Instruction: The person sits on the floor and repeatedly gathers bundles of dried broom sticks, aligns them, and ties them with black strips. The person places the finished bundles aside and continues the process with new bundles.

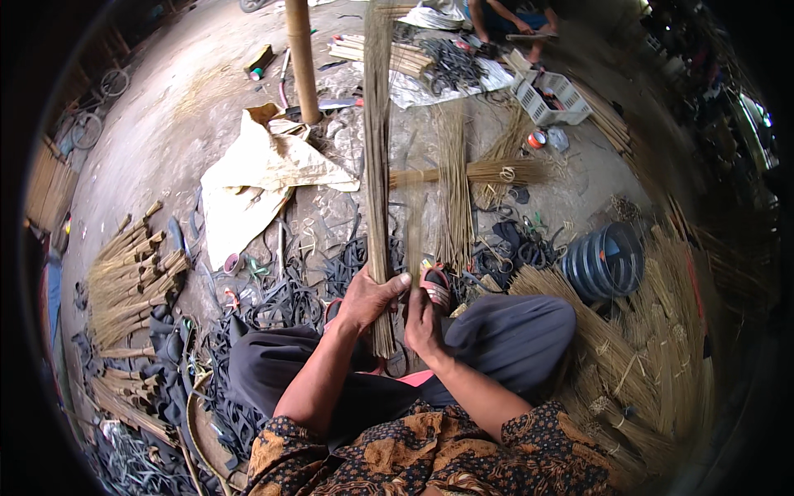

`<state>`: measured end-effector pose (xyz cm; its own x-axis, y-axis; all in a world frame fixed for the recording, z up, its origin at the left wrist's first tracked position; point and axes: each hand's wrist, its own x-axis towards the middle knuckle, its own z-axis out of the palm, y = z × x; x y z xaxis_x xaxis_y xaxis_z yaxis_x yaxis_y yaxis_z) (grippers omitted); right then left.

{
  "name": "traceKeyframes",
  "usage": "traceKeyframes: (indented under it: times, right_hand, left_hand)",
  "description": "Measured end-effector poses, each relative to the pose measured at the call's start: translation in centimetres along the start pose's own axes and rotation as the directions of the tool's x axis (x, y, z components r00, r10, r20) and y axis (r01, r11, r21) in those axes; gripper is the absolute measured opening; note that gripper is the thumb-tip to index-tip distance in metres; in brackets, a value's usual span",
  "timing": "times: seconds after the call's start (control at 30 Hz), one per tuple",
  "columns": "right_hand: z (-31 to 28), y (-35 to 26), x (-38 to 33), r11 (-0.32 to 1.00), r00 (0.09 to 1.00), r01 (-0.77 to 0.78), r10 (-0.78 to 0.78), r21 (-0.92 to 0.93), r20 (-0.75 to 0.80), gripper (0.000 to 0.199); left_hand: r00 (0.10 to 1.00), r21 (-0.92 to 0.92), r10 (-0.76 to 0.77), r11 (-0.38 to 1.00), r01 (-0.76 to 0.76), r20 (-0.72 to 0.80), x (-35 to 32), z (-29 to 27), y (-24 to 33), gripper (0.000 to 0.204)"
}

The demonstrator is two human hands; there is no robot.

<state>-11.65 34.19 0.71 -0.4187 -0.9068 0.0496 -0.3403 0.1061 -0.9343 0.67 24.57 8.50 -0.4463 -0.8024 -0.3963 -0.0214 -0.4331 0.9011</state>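
Observation:
A long bundle of thin, stiff brown fibres (377,165) stands nearly upright before me, its cut ends down between my knees. My left hand (368,299) is closed around its lower part, the thumb pointing right. Close beside it, my right hand (423,324) has its fingers closed on a thinner bunch of fibres (414,223), which rises from the fingers and is smeared by motion. Farther off, a loose bundle of fibres (454,182) lies on the ground, with a tied bundle (504,171) lying crosswise by it.
Black rubber strips (273,298) litter the ground around my feet. A pale sack (256,178), a bamboo post (302,66) and a long blade (327,106) are ahead. Fibre bundles (136,281) lie left; a ribbed bucket (591,264) stands right. Another person (513,21) sits beyond a crate (550,101).

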Motion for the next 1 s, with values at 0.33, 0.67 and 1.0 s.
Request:
traceKeyframes:
  times: [0.33, 0.67, 1.0]
  right_hand:
    - [-1.6, -1.2, 1.7, 0.976, 0.934, 0.215, -0.202, -0.014, 0.295, 0.039]
    - [-3.7, -16.0, 12.3, 0.700, 0.986, -0.080, -0.048, 0.710, 0.159, 0.028]
    - [-2.6, -14.2, 8.0, 0.865, 0.942, 0.166, -0.280, 0.473, 0.182, 0.028]
  left_hand:
    - [0.952, -0.046, 0.299, 0.952, -0.302, -0.063, 0.6, -1.0, -1.0, 0.027]
    - [0.923, 0.285, 0.285, 0.890, -0.355, 0.259, -1.6, 0.9, 1.0, 0.054]
    - [0.867, 0.245, 0.491, 0.833, -0.495, 0.084, 0.5, 1.2, -3.4, 0.049]
